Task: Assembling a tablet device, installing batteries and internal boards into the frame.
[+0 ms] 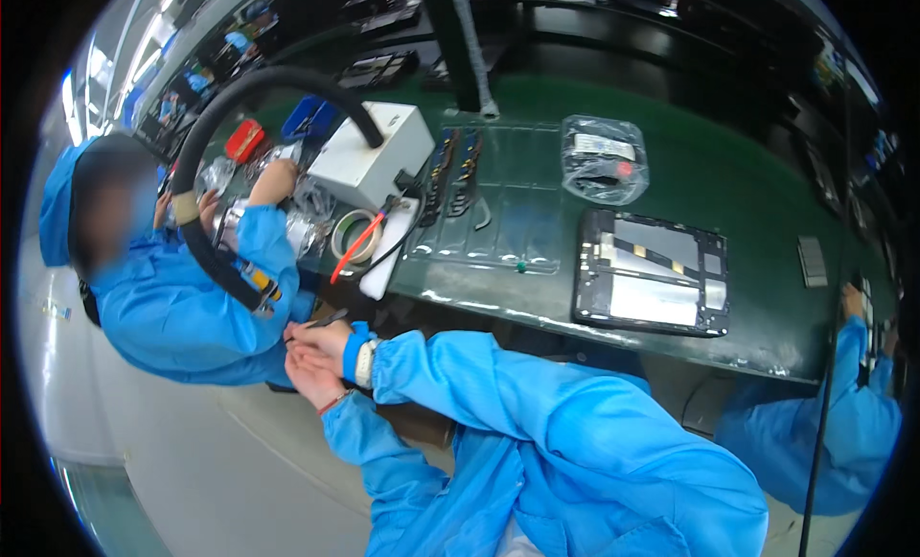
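Note:
Both of my hands are close together off the table's near edge, beside a co-worker's blue sleeve. My right hand (326, 340), with a blue strap and a white watch at its wrist, is closed around a slim dark pen-like tool (332, 318). Just below it, my left hand (311, 373) is turned palm up, its fingers loosely stretched and a red band at the wrist. The tool's thin end points toward the left fingertips. Anything tiny between those fingertips is too small to make out.
An opened black device (655, 273) lies on the green table (517, 303), near a bagged part (604, 159). A white box (374, 154), tape roll (356, 237), red-handled tool (358, 247) and black hose (192, 164) stand left. Co-workers sit left and right.

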Demonstrator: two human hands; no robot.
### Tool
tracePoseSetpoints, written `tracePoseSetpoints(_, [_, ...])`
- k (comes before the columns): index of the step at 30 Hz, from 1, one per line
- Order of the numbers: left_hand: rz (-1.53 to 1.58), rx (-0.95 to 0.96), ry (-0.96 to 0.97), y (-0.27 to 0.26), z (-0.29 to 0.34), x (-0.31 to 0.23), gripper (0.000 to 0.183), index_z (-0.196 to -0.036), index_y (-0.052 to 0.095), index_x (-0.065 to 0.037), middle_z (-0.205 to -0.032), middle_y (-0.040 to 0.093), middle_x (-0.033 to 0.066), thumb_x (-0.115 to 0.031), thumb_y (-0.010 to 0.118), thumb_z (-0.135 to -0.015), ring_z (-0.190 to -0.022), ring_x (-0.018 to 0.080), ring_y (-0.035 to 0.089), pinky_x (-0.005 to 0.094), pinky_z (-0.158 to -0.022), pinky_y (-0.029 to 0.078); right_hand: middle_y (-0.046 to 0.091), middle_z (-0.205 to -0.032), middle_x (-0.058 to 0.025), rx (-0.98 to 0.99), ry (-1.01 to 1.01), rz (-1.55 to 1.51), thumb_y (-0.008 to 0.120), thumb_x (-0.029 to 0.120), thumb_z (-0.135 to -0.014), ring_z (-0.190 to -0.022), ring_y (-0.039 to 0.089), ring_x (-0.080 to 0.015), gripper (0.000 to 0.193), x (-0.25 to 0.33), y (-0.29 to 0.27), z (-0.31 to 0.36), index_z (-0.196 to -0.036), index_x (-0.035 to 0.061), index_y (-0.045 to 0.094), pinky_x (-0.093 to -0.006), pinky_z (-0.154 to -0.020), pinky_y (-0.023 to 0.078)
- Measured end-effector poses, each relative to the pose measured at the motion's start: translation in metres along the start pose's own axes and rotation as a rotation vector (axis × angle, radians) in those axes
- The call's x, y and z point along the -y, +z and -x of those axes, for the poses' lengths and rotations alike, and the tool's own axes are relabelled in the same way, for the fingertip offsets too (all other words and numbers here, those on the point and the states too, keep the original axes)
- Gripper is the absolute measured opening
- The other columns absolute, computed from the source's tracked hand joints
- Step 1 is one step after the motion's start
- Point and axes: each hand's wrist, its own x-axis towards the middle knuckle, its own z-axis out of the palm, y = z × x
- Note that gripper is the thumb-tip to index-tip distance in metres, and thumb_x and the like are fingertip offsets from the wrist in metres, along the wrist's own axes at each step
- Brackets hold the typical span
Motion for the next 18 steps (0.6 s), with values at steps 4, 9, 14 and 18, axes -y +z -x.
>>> tracePoseSetpoints(4, [-0.011, 0.016, -0.069, 0.010, -0.003, 0.009, 0.036, -0.114, 0.049, 0.000, -0.115, 0.054, 0.0106, -0.018, 0.028, -0.090, -0.106, 0.0189, 0.052, 0.0319, -0.095, 0.039, 0.057, -0.071, -0.0004, -0.039, -0.352, 0.032, 0.057, -0.002, -0.075, -0.064, 0.051, -0.0120, 0.009, -0.008, 0.009, -0.002, -0.075, 0.0056, 0.060, -0.0277, -0.059, 0.041])
tracePoseSetpoints(9, [-0.041, 0.063, -0.132, 0.024, 0.008, 0.020, 0.036, -0.114, 0.049, 0.000, -0.115, 0.055, 0.0109, -0.018, 0.029, -0.090, -0.106, 0.0202, 0.053, 0.0323, -0.095, 0.039, 0.052, -0.058, -0.0007, -0.043, -0.345, 0.207, 0.060, 0.007, -0.078, -0.052, 0.050, -0.0124, 0.011, -0.002, 0.007, -0.003, -0.066, 0.0073, 0.059, -0.0267, -0.048, 0.041])
tracePoseSetpoints(14, [-0.112, 0.019, -0.077, 0.039, 0.015, 0.040, 0.036, -0.114, 0.050, -0.001, -0.116, 0.055, 0.0111, -0.018, 0.029, -0.090, -0.106, 0.0215, 0.053, 0.0328, -0.095, 0.040, 0.059, -0.068, -0.0047, -0.014, -0.282, 0.189, 0.064, 0.015, -0.080, -0.060, 0.053, -0.0084, 0.016, 0.024, -0.024, 0.014, -0.081, -0.0007, 0.062, -0.0228, -0.052, 0.043])
tracePoseSetpoints(18, [-0.109, 0.387, -0.085, 0.043, 0.066, 0.063, 0.036, -0.119, 0.048, 0.000, -0.116, 0.053, 0.0097, -0.019, 0.033, -0.091, -0.108, 0.0202, 0.050, 0.0328, -0.095, 0.038, 0.061, -0.092, -0.0084, 0.096, -0.437, 0.145, 0.061, 0.014, -0.082, -0.080, 0.060, -0.0137, 0.023, 0.075, -0.027, 0.160, -0.098, -0.0021, 0.059, -0.0255, -0.072, 0.050])
